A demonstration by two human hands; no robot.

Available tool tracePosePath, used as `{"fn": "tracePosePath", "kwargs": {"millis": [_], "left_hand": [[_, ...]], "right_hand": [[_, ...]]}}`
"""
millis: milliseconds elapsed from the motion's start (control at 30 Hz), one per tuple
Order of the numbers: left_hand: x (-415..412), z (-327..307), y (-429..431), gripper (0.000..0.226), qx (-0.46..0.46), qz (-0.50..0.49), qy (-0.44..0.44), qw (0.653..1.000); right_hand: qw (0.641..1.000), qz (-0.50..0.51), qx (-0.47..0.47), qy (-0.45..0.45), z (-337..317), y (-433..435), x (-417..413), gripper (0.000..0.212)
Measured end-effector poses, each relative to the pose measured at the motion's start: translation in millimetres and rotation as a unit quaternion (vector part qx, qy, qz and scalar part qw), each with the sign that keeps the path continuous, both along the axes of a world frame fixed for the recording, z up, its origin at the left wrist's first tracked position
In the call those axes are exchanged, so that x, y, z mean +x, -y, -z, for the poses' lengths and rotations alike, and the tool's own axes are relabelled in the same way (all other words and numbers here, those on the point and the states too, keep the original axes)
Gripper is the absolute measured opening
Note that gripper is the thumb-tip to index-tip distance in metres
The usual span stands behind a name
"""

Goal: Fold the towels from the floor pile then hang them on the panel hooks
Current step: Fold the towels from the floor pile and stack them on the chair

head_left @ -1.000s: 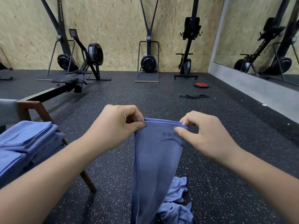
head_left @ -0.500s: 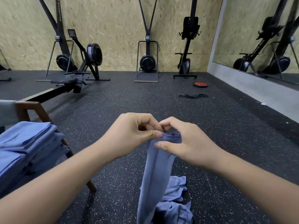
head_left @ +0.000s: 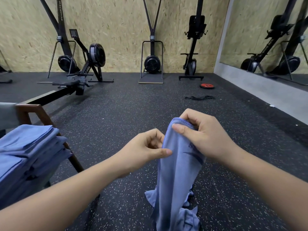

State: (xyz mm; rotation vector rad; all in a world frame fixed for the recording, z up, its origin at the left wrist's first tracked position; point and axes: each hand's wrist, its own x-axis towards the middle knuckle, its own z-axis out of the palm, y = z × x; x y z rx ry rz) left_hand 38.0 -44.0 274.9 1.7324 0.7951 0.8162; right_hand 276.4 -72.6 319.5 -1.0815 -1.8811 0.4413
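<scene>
Mid-fold: right hand [head_left: 208, 139] gripped the towel's [head_left: 176, 172] top and left hand [head_left: 146, 150] pinched its edge as it hung over the pile [head_left: 188, 219]. Next I'd guess another fold.

Blue towel [head_left: 176, 172] with dark logo, black white-speckled floor [head_left: 116, 117], red weight plate [head_left: 207, 86]

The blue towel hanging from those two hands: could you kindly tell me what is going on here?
A person is folding a blue cloth towel, held up over the dark speckled floor. The right hand grips its top edge; the left hand pinches its left side. Below it lies a crumpled pile of blue towels. A stack of folded blue towels sits on a wooden chair at the left.
</scene>
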Motion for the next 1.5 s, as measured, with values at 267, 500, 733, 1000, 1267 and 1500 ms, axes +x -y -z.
{"fn": "tracePosePath", "kwargs": {"millis": [267,500,733,1000,1267,1500], "left_hand": [[-2.7,15.8,-2.1,0.007,-0.021,0.022,-0.068,0.997],[-9.4,7.0,-7.3,0.028,0.211,-0.057,-0.109,0.97],[1.3,17.4,-4.3,0.027,0.17,-0.048,-0.111,0.978],[20.9,25.8,3.1,0.036,0.091,-0.048,-0.003,0.995],[29.4,27.8,3.6,0.028,0.102,-0.088,-0.025,0.991],[32.5,43.4,-2.3,0.025,0.062,-0.087,-0.052,0.993]], "right_hand": [[0.997,0.068,0.029,-0.035,-17.8,-8.4,32.2,0.007],[0.992,0.081,0.021,-0.094,-20.0,-9.3,36.2,0.006],[0.995,0.064,0.033,-0.072,-19.5,-3.5,18.5,0.006],[0.998,0.05,0.027,-0.024,-13.1,-1.1,2.6,0.005],[0.999,0.031,0.032,-0.013,-12.9,-1.1,-2.9,0.005],[0.999,0.034,0.04,-0.015,-13.8,-0.9,-3.8,0.005]]}}
